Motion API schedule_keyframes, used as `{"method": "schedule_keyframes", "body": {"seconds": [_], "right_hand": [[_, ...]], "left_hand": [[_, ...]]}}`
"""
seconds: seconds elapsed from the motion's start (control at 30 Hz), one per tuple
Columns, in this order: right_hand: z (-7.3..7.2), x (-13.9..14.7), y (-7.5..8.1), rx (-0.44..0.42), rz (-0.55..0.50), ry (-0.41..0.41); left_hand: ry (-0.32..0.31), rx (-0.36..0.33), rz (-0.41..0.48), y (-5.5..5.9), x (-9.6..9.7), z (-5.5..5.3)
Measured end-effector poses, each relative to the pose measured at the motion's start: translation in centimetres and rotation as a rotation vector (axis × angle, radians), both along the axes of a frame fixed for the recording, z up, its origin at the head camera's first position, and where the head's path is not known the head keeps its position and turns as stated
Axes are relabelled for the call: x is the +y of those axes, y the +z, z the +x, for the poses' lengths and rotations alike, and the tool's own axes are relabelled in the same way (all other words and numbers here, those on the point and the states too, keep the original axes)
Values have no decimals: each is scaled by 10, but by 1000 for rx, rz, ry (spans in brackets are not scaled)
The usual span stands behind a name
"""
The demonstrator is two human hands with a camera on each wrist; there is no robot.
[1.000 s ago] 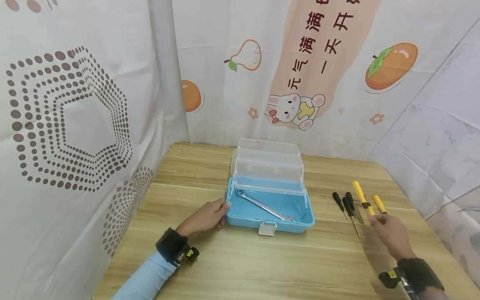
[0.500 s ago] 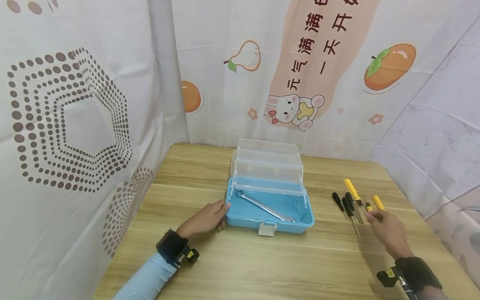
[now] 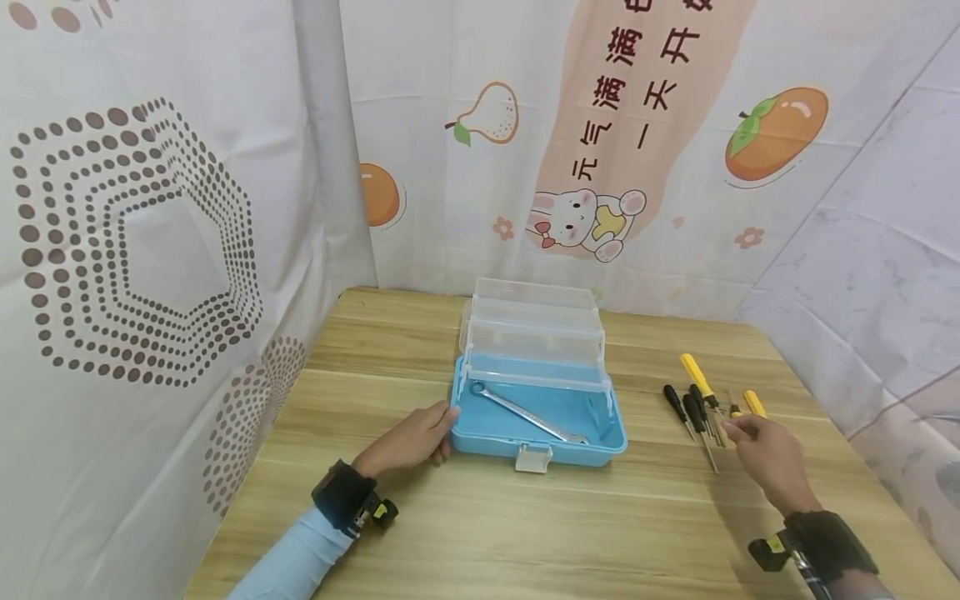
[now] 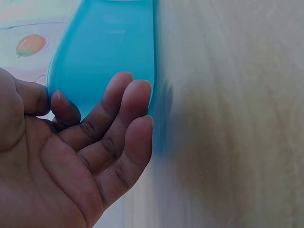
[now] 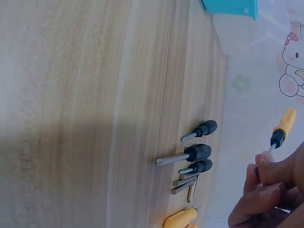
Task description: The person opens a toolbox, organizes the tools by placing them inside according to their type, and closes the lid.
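An open blue toolbox (image 3: 573,454) with raised clear trays (image 3: 536,333) stands on the table; a silver combination wrench (image 3: 525,412) lies diagonally inside it. My left hand (image 3: 408,437) holds the box's left end, thumb at the rim and curled fingers against the outer wall (image 4: 109,42). On the right, my right hand (image 3: 768,458) pinches a yellow-handled screwdriver (image 5: 285,123) by its shaft, handle pointing away, above the table. Below it lie several black-handled screwdrivers (image 3: 673,400) and some hex keys (image 5: 183,185). Another yellow handle (image 3: 754,403) rests beside the hand.
The wooden table (image 3: 540,533) carries the box near its middle and the tools to the right. A white patterned curtain (image 3: 420,242) hangs right behind the table, with more sheeting at both sides. A clear latch (image 3: 533,458) hangs down on the box's front.
My right hand has moved slightly left with the yellow-handled screwdriver, whose handle has shifted left and away from the other yellow handles. My left hand and the toolbox have stayed in place.
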State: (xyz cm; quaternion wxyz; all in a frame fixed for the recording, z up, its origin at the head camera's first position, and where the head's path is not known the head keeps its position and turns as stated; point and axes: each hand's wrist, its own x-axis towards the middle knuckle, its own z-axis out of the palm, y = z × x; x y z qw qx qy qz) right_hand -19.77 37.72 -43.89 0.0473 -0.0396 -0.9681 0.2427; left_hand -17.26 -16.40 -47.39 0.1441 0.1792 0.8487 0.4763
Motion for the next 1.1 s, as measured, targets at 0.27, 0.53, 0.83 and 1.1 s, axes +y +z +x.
{"method": "schedule_keyframes", "body": {"seconds": [0.27, 0.53, 0.83, 1.1], "right_hand": [[-1, -5, 3, 2, 1, 5], [-1, -9, 2, 15, -4, 16], [0, -15, 4, 10, -14, 10], [0, -20, 3, 53, -10, 26]], "left_hand": [[6, 1, 0, 1, 0, 1], [0, 10, -17, 0, 2, 0], [0, 20, -9, 0, 1, 1], [-7, 24, -15, -2, 1, 0]]}}
